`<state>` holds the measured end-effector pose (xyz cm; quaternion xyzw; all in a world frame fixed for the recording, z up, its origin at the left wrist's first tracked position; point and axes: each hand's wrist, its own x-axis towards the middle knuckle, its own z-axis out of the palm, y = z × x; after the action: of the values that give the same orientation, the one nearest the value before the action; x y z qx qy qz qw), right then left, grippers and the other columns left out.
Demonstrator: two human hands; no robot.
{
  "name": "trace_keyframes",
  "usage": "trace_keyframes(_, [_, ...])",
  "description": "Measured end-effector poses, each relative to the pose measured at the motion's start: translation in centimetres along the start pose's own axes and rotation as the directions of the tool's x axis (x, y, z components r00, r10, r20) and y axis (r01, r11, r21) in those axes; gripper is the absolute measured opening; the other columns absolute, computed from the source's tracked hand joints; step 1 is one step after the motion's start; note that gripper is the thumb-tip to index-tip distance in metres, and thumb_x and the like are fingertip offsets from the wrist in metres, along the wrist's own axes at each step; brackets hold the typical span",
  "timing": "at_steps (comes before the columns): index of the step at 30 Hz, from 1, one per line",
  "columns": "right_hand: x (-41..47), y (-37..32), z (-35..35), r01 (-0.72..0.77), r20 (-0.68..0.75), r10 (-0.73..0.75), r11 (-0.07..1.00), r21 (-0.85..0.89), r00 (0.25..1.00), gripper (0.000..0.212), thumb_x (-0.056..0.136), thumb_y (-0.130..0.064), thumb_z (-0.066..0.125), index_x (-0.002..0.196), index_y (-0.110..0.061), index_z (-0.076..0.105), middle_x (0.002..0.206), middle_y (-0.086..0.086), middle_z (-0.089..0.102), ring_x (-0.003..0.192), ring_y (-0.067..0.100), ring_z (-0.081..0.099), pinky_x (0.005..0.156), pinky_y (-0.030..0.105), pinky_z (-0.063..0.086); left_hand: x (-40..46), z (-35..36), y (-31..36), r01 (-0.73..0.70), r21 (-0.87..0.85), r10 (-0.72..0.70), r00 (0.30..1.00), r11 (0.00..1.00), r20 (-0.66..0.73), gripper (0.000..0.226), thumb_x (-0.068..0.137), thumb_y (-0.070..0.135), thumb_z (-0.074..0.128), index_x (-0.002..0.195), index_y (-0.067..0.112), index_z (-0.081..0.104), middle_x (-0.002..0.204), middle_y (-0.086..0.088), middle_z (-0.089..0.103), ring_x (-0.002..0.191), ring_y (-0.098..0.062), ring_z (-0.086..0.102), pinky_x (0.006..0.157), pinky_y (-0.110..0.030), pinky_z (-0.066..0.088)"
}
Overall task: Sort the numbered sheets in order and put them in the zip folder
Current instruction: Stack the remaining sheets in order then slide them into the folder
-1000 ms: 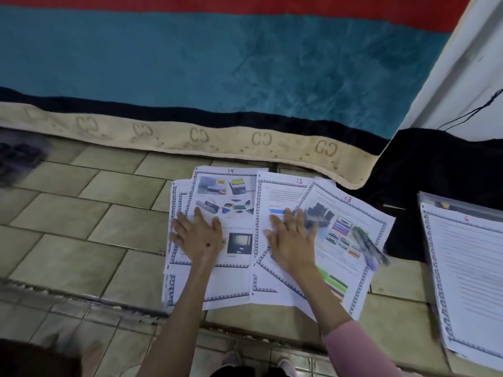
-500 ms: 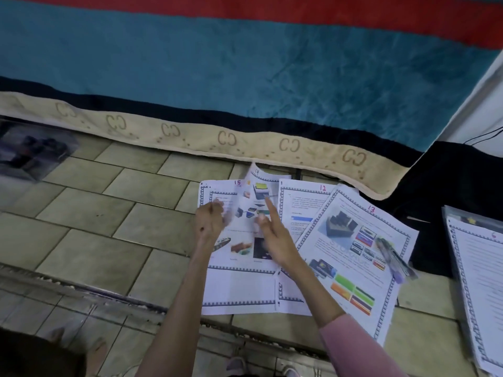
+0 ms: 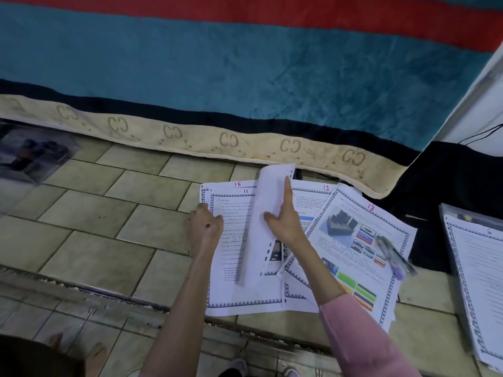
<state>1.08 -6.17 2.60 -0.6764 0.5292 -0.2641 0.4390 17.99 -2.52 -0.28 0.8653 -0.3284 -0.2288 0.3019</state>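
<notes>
Numbered sheets lie fanned on the tiled floor. Sheet 15 (image 3: 217, 306) is lowest at the left, with sheet 11 (image 3: 234, 213) on it. My left hand (image 3: 204, 225), fingers curled, pinches the left edge of sheet 11. My right hand (image 3: 283, 221) holds a lifted sheet (image 3: 258, 240) upright and curled over, index finger straight along its back; its number is hidden. Sheet 12 (image 3: 315, 197) and the picture sheet 13 (image 3: 353, 240) lie to the right. At the far right the clear zip folder (image 3: 446, 210) holds a stack topped by sheet 6 (image 3: 484, 268).
Pens (image 3: 394, 254) lie on sheet 13. A teal and red blanket (image 3: 245, 77) with a beige hem hangs behind the sheets. Black cloth (image 3: 449, 180) lies between the sheets and the folder. A clear plastic box (image 3: 30, 156) sits far left. Feet show at the bottom edge.
Both hands lay flat on the sheets a second ago. They then lifted the picture sheet 14 off the left pile; it now stands curled in my right hand, and sheet 11 is uncovered.
</notes>
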Motion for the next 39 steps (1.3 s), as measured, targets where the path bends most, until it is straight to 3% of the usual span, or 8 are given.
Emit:
trace_keyframes(5, [0.1, 0.0, 0.7, -0.005, 0.022, 0.003, 0.996, 0.09, 1.0, 0.093, 0.095, -0.028, 0.049, 0.138, -0.038, -0.032, 0.112, 0.019, 0.064, 0.082, 0.031, 0.064, 0.078, 0.036, 0.053, -0.3, -0.5, 0.8, 0.071, -0.092, -0.068, 0.997, 0.993, 0.028, 0.028, 0.084, 0.023, 0.065, 0.063, 0.008, 0.053, 0.066, -0.01, 0.059, 0.079, -0.035, 0.062, 0.06, -0.025, 0.036])
trace_keyframes(10, [-0.9, -0.1, 0.8, -0.141, 0.199, 0.122, 0.987, 0.084, 0.972, 0.07, 0.083, -0.072, 0.01, 0.147, -0.045, 0.002, 0.151, -0.001, 0.035, 0.139, 0.025, 0.032, 0.113, 0.042, 0.022, -0.4, -2.2, 2.9, 0.034, -0.186, -0.029, 0.999, 0.982, 0.028, 0.026, 0.089, 0.016, 0.059, 0.11, 0.001, 0.061, 0.111, -0.018, 0.064, 0.101, -0.031, 0.06, 0.077, -0.025, 0.04])
trace_keyframes(14, [-0.5, 1.8, 2.1, -0.021, 0.368, 0.123, 0.962, -0.271, 0.922, 0.055, 0.1, -0.049, 0.007, 0.149, -0.029, 0.022, 0.158, -0.004, 0.009, 0.147, 0.019, -0.006, 0.116, 0.044, -0.014, -1.2, -4.1, 5.4, -0.044, -0.21, 0.035, 0.998, 0.977, -0.049, 0.013, 0.089, 0.012, 0.055, 0.099, 0.007, 0.062, 0.103, -0.015, 0.065, 0.093, -0.028, 0.059, 0.076, -0.028, 0.044])
trace_keyframes(20, [-0.2, 2.9, 2.5, 0.017, 0.433, 0.143, 0.939, -0.344, 0.89, 0.052, 0.101, -0.046, 0.007, 0.15, -0.028, 0.014, 0.159, -0.007, -0.002, 0.145, 0.012, -0.016, 0.114, 0.043, -0.02, -2.9, -9.5, 9.1, -0.125, -0.119, 0.086, 0.953, 0.985, -0.29, 0.011, 0.091, 0.019, 0.055, 0.099, 0.016, 0.063, 0.103, -0.01, 0.068, 0.091, -0.03, 0.063, 0.081, -0.041, 0.052])
trace_keyframes(26, [0.1, 2.0, 0.7, -0.198, 0.416, 0.169, 0.98, 0.027, 0.893, 0.061, 0.097, -0.055, 0.01, 0.149, -0.024, 0.02, 0.157, 0.001, 0.019, 0.147, 0.017, 0.007, 0.12, 0.042, -0.001, -7.2, -14.7, 13.8, -0.431, -0.106, 0.355, 0.839, 0.896, -0.412, 0.023, 0.091, 0.026, 0.054, 0.11, 0.021, 0.066, 0.107, 0.0, 0.069, 0.091, -0.019, 0.063, 0.08, -0.028, 0.046])
trace_keyframes(31, [0.4, 2.0, -0.1, -0.37, 0.441, 0.18, 0.843, 0.392, 0.879, 0.07, 0.09, -0.067, 0.019, 0.147, -0.027, 0.025, 0.15, -0.001, 0.037, 0.143, 0.014, 0.019, 0.119, 0.045, 0.005, -10.4, -15.8, 17.2, -0.59, -0.108, 0.511, 0.765, 0.8, -0.391, 0.021, 0.089, 0.032, 0.056, 0.104, 0.03, 0.069, 0.09, 0.016, 0.063, 0.092, -0.009, 0.061, 0.081, -0.026, 0.046])
trace_keyframes(35, [0.5, 1.7, -1.8, -0.271, 0.356, 0.022, 0.694, 0.667, 0.934, 0.086, 0.076, -0.075, 0.019, 0.146, -0.026, 0.029, 0.151, -0.001, 0.035, 0.137, 0.014, 0.03, 0.115, 0.048, 0.007, -11.2, -14.5, 18.9, -0.602, -0.207, 0.519, 0.783, 0.771, -0.344, 0.018, 0.088, 0.031, 0.058, 0.102, 0.032, 0.069, 0.093, 0.016, 0.068, 0.09, -0.005, 0.064, 0.08, -0.024, 0.05])
trace_keyframes(39, [-0.1, 1.2, -6.6, -0.107, 0.168, -0.079, 0.5, 0.859, 0.983, 0.086, 0.073, -0.063, 0.058, 0.136, -0.007, 0.044, 0.134, 0.013, 0.055, 0.12, 0.027, 0.054, 0.102, 0.044, 0.043, -10.1, -12.1, 18.9, -0.538, -0.338, 0.461, 0.841, 0.773, -0.284, 0.015, 0.09, 0.029, 0.058, 0.1, 0.028, 0.068, 0.095, 0.014, 0.069, 0.084, -0.002, 0.065, 0.072, -0.019, 0.047])
